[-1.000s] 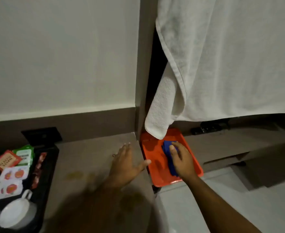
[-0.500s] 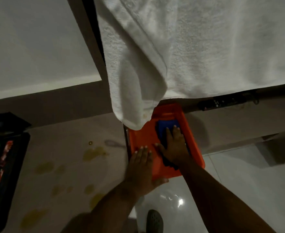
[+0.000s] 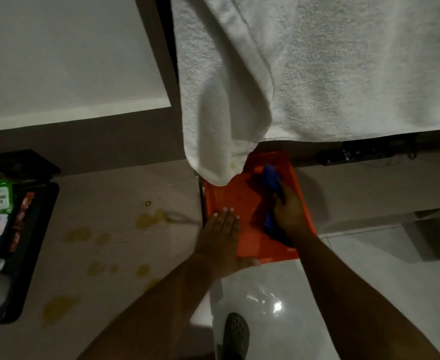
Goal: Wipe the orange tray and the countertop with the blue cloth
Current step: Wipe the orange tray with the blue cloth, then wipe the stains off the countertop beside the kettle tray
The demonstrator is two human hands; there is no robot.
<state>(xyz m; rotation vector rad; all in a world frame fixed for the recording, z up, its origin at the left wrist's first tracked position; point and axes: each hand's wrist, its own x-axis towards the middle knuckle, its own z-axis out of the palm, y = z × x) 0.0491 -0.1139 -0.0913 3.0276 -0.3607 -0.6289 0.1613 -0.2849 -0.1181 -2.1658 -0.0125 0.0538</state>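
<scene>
While writing on the sachets at nine o'clock stays too blurred to read:
Left hand (image 3: 220, 239): fingers flat, spread, pressing the orange plastic tray's (image 3: 233, 201) near-left corner.
Right hand (image 3: 290, 215): clamped on crumpled blue cloth (image 3: 270, 178), inside tray, one o'clock.
Pale countertop (image 3: 115, 203): yellow stains, nine o'clock of tray.

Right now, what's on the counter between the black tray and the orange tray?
In the head view, yellowish spill spots dot the counter between the black tray and the orange tray, plus a small ring-like bit. Otherwise bare.
</scene>
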